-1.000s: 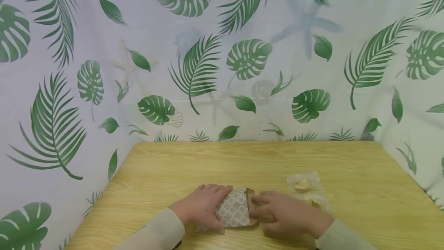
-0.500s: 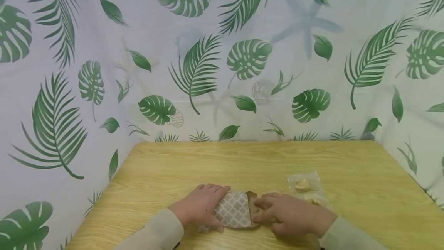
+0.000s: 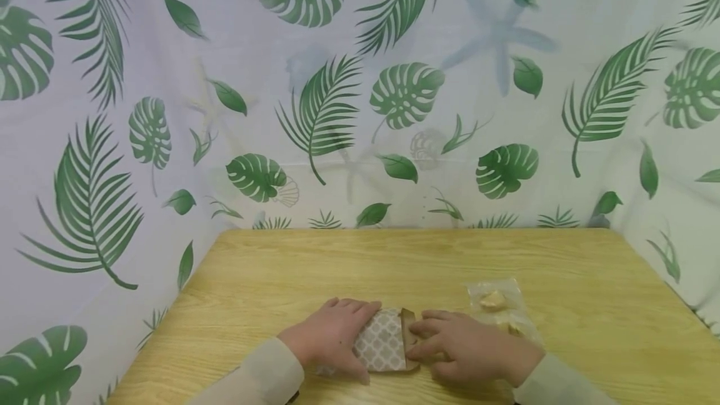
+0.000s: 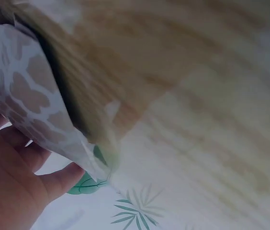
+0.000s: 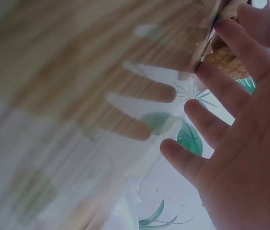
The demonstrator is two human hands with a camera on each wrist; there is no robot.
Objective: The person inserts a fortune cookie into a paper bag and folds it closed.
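A paper bag [image 3: 382, 341] with a white-and-tan lattice print lies flat on the table, its brown open mouth facing right. My left hand [image 3: 332, 337] holds the bag's left part, fingers over the far side and thumb along the near side. In the left wrist view those fingers [image 4: 32, 155] press the printed paper near its dark edge. At the mouth is my right hand [image 3: 472, 345], index and middle fingertips right at the brown rim. The right wrist view shows its fingers fairly straight, with a brown crinkly thing [image 5: 228, 60] behind them, mostly hidden by the fingers and bag.
Clear plastic packets [image 3: 497, 295] with pale yellow pieces inside lie just behind and beside the right hand, partly covered by it. The wood-grain table [image 3: 337, 261] reaches back to a leaf-printed curtain [image 3: 349, 111] that also stands along both sides.
The left hand keeps its hold and the bag stays nearly in place. Right fingers shift slightly about the bag's mouth; the yellowish thing glimpsed there half a second ago is now less visible.
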